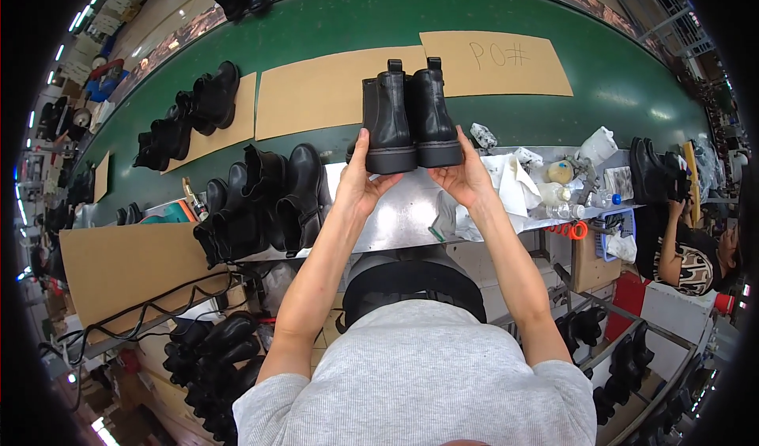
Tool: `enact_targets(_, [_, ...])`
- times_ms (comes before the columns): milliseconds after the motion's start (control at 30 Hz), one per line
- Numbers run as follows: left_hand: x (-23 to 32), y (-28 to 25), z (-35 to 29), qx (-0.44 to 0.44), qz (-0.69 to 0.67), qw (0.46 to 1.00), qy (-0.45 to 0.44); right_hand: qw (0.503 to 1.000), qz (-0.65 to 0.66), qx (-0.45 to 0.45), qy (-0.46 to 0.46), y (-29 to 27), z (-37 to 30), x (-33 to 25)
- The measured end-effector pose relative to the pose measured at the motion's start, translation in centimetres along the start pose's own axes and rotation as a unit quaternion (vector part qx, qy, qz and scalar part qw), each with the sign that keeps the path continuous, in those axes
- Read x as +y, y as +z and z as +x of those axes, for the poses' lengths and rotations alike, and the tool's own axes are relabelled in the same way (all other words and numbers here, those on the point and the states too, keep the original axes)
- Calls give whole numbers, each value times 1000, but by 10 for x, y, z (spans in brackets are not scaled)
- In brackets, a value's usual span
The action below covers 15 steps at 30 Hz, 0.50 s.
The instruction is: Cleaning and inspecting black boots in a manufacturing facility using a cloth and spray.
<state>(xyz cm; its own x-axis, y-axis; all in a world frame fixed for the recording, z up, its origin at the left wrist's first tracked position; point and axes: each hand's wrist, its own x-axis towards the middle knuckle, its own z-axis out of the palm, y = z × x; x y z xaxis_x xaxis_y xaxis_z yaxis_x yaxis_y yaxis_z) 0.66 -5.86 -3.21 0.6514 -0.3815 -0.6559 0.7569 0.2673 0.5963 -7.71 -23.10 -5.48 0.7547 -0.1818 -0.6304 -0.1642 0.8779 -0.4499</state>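
Observation:
A pair of black ankle boots (391, 122) is held upright side by side in front of me, heels toward me and pull tabs at the top. My left hand (364, 179) grips the left boot at its sole, thumb along the side and fingers underneath. On the other boot (432, 118), my right hand (465, 175) has the same kind of grip at the heel and sole. Behind the boots lie flat cardboard sheets (316, 86) on the green surface (340, 27). Below my hands runs a shiny metal ledge (395, 221).
Several black boots (265, 197) stand on the ledge at left, with more (194, 106) beyond. White cloths (518, 187), bottles (557, 211) and a white container (598, 145) crowd the right side. A co-worker (688, 252) handles boots at far right. Boot racks (624, 367) stand low behind.

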Motion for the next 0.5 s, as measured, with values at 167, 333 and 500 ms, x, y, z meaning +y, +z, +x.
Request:
enact_targets(167, [-1,0,1,0,-3,1000,-3,1000,-14,0,-5,1,0,-1])
enact_targets(333, [-2,-3,1,-19,-19,1000,-14,1000,-5,-13,-8,-3,4,0])
enact_targets(500, [-16,-14,6,-71,23,994,84,997,9,-68,-40,-20,12,17])
